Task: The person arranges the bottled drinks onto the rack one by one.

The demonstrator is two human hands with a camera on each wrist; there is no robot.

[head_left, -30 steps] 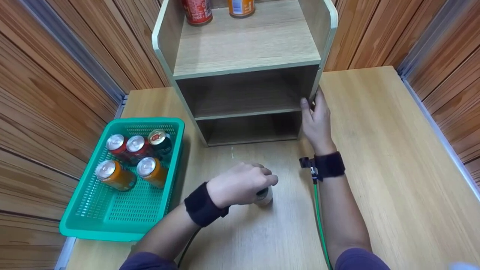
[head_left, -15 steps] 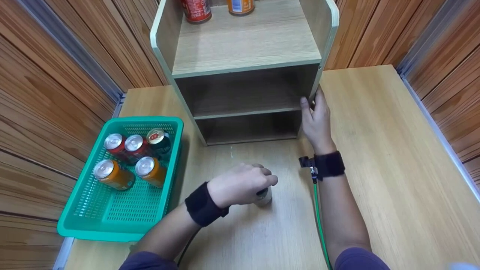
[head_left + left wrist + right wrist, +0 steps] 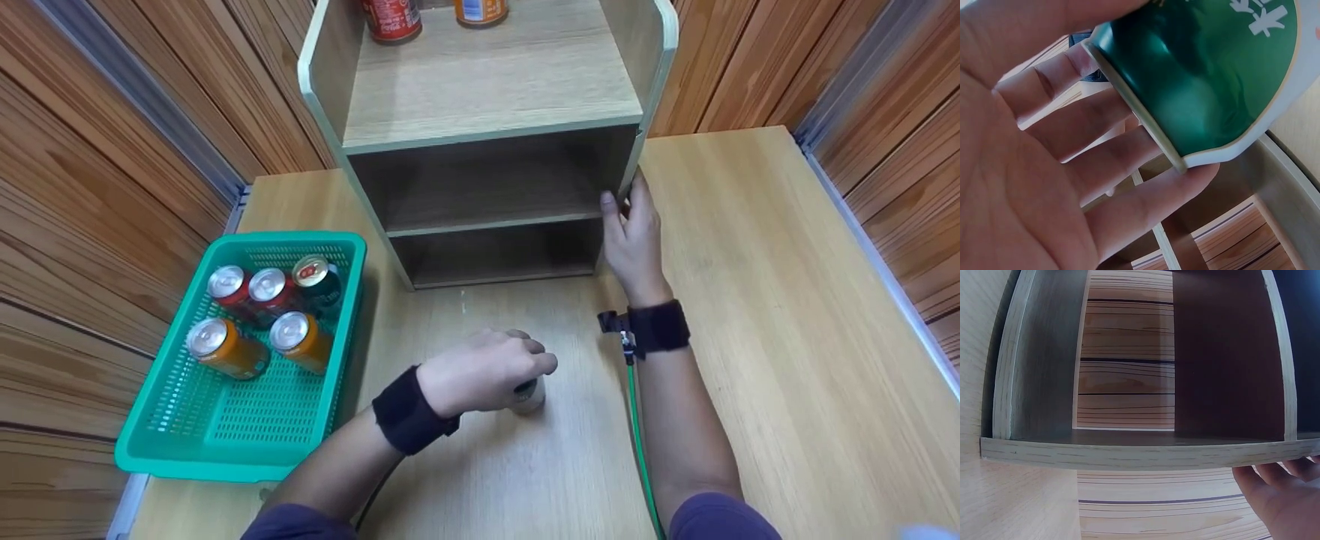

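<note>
My left hand (image 3: 491,366) grips a green can (image 3: 529,394) from above; the can stands on the wooden table in front of the shelf unit (image 3: 487,82). The left wrist view shows the can's green wall (image 3: 1213,73) close up, with my fingers (image 3: 1100,169) curled beside it. My right hand (image 3: 630,225) holds the front edge of the shelf unit's right side panel at middle-shelf height, thumb on the inner side and fingers outside. In the right wrist view that hand (image 3: 1283,495) touches the panel's edge (image 3: 1129,453).
A green plastic basket (image 3: 225,442) at the left holds several cans, red, orange and dark green. A red can (image 3: 391,19) and an orange can (image 3: 480,9) stand on the top shelf. Wooden walls close in on both sides.
</note>
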